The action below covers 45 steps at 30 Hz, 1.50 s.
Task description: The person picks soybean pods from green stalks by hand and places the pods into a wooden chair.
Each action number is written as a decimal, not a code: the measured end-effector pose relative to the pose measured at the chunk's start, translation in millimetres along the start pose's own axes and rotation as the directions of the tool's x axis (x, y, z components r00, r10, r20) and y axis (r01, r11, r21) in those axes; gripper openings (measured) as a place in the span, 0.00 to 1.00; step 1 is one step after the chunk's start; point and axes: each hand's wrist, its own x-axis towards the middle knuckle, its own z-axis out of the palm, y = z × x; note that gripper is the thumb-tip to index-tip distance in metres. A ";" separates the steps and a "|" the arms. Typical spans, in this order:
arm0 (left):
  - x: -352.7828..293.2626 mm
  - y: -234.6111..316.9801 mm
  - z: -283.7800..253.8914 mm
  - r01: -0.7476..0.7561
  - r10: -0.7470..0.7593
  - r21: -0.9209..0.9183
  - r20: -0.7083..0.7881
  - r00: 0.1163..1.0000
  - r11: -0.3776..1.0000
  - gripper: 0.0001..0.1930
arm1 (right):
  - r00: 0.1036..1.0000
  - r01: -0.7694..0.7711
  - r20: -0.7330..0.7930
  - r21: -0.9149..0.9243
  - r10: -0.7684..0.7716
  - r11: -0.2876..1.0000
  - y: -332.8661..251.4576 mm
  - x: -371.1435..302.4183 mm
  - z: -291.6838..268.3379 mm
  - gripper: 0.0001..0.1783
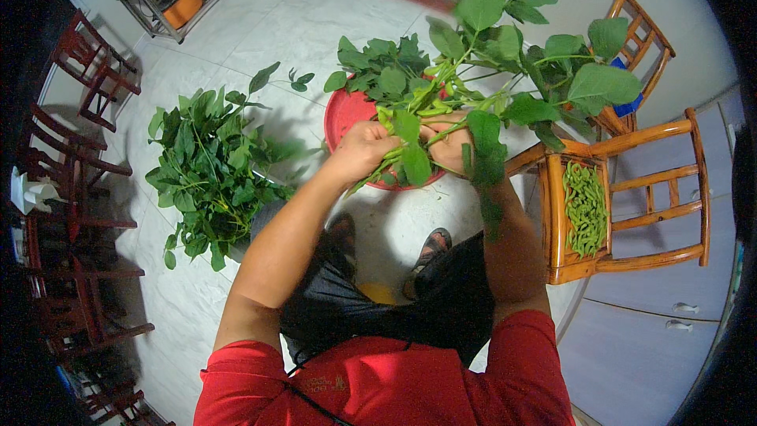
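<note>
Head view, places reckoned from the red basin (344, 114) on the tiled floor (276, 24). Item: leafy bean stalk (505, 63), held over the basin's near rim, its foliage spreading up and to the right of the basin, green pods (430, 110) hanging at the stem. Left hand (364, 150): grip clamped around the lower stem, just above the basin's near edge. Right hand (451, 144): touching the stem beside the left hand, fingers partly hidden by leaves; whether its grip is together or apart cannot be told. Left of the basin: a loose pile of leafy stalks (206, 170) on the floor, well apart from the hands. Right of the basin: a wooden chair (631, 197) with a heap of picked green pods (584, 207) on its seat. Beyond that, a second wooden chair (643, 39). Near side of the basin: two sandalled feet (432, 246) on the floor.
</note>
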 end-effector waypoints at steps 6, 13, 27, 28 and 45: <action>8.6 -2.2 -1.7 -0.032 0.059 0.236 -0.107 0.992 0.971 0.13 | 0.985 0.149 -0.082 -0.041 -0.152 0.988 49.7 0.1 39.3 0.06; -6.0 11.1 -0.9 0.042 -0.046 -0.086 -0.044 0.998 0.995 0.10 | 0.914 -0.253 0.069 0.868 0.399 0.428 56.6 -4.9 31.9 0.07; -2.0 15.3 4.3 -0.073 0.068 -0.086 -0.050 0.996 0.994 0.08 | 0.971 -0.129 0.131 0.991 0.199 -0.023 108.6 -12.1 35.3 0.16; -0.9 13.9 4.7 -0.063 0.061 -0.043 -0.055 0.997 0.997 0.08 | 0.969 -0.188 0.197 0.979 0.152 -0.074 99.6 -8.1 34.6 0.16; -10.0 21.1 4.4 0.046 -0.025 0.297 -0.071 0.997 0.954 0.12 | 0.866 -0.431 0.362 0.194 0.344 0.881 2.6 2.2 1.4 0.13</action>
